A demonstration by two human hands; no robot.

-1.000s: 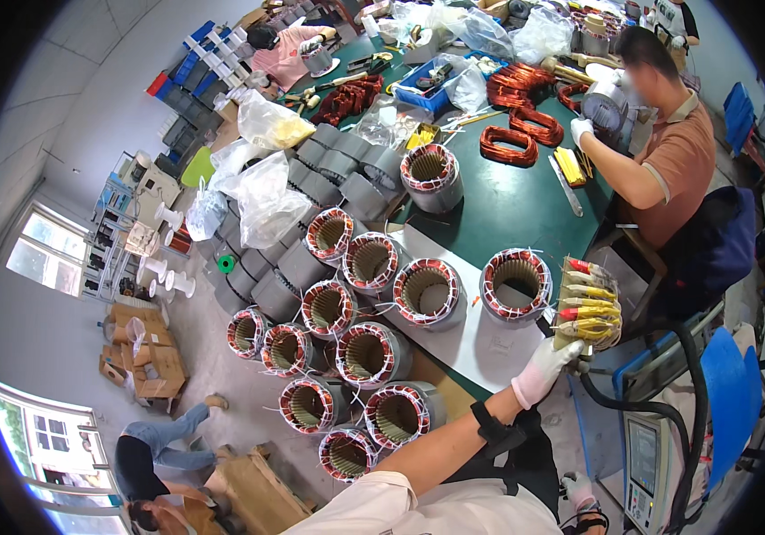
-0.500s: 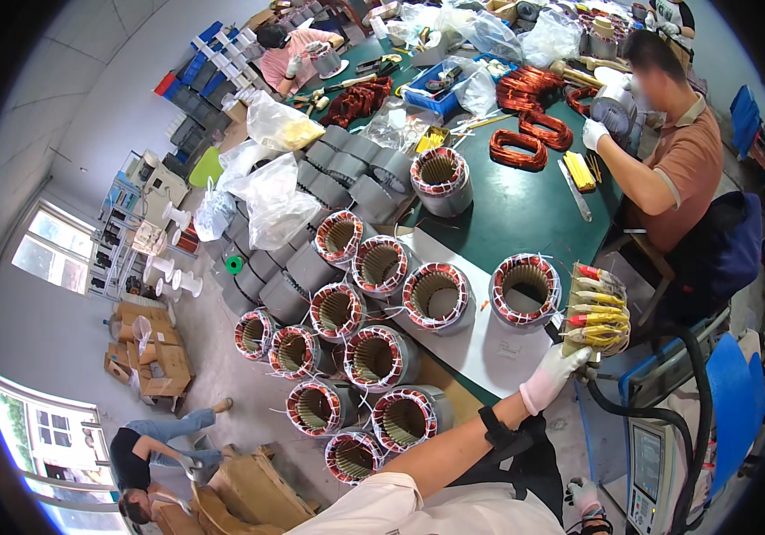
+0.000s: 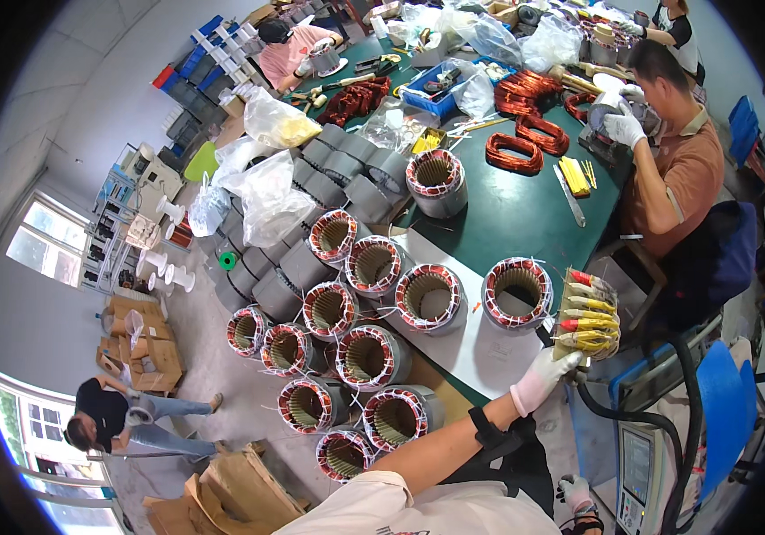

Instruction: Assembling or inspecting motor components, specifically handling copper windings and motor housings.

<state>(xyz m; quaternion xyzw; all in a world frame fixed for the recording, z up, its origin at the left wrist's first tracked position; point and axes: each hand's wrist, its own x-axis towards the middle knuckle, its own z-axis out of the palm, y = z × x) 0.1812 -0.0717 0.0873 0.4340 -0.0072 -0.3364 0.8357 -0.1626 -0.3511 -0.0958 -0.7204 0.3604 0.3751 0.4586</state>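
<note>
My left hand [image 3: 543, 378], in a white glove, reaches to the right with its fingers closed round the lower end of a row of red and yellow sleeved clips [image 3: 593, 317]. Thick black cables [image 3: 603, 414] run off below the clips. Just left of them, a motor stator [image 3: 518, 292] with red windings and white lacing stands upright on a white sheet. Low in the picture is my right hand [image 3: 576, 493], gloved and close to my body. Its fingers are too small and shaded to read.
Several wound stators [image 3: 370, 358] stand to the left, before stacked bare grey cores [image 3: 284, 287]. Copper coils [image 3: 514, 153] lie on the green table [image 3: 489, 234]. A tester with a screen [image 3: 636, 473] stands at lower right. A co-worker [image 3: 681, 169] sits at the right; another [image 3: 102, 415] bends over boxes.
The whole view has shifted slightly. My left hand stays at the clips. The seated co-worker's hands have risen toward a grey part. The bending person has moved left, now with a grey ring-shaped part.
</note>
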